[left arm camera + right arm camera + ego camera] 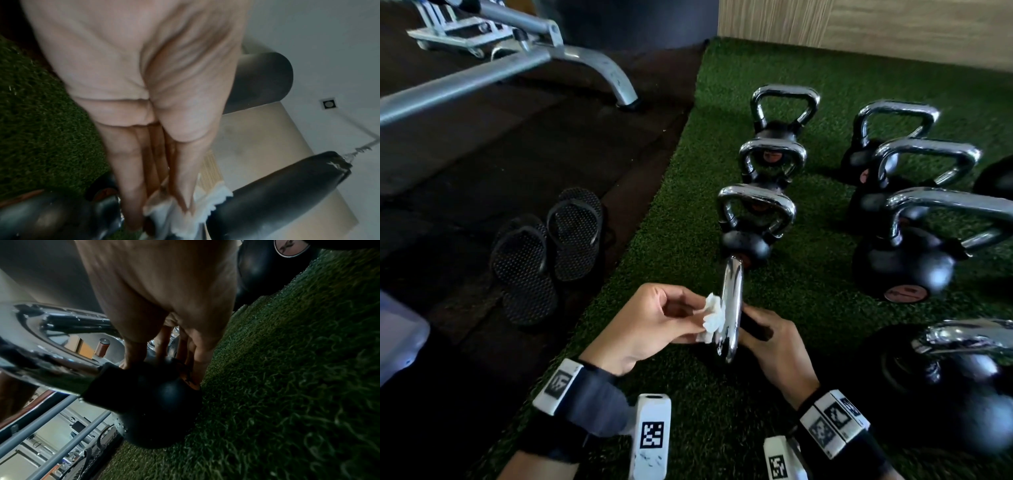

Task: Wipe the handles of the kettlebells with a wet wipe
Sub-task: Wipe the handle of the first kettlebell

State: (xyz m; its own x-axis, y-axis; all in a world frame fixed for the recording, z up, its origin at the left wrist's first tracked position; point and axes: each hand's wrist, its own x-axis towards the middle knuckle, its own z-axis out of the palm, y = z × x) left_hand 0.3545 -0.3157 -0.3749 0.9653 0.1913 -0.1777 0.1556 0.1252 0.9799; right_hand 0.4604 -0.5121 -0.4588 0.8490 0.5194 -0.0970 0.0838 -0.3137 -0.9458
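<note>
Nearest kettlebell (751,325) tipped on the green turf (681,212), chrome handle (730,308) seen edge-on between both hands. Left hand (650,325) curled, pinching a crumpled white wet wipe (713,317) against the left side of the handle; same pinch confirmed in the left wrist view, wipe (205,206) bunched at the fingertips. Right hand (777,346) resting on the black body (148,402), fingers laid over it, steadying rather than clamping; true curl of the fingers not readable from any view.

Risks noted:
- Bell held off its base by light finger contact only. Likely to roll or drop back if wiping pressure exceeds the steadying force; fingers beneath the handle exposed to a pinch.
- Wipe small and wadded. Probable patchy coverage, with the far side and underside of the handle missed.
- Wet chrome slick; slip of either hand plausible.
- Remaining kettlebells (756,219) standing close behind in two rows; knock from a rolling bell possible.
</note>
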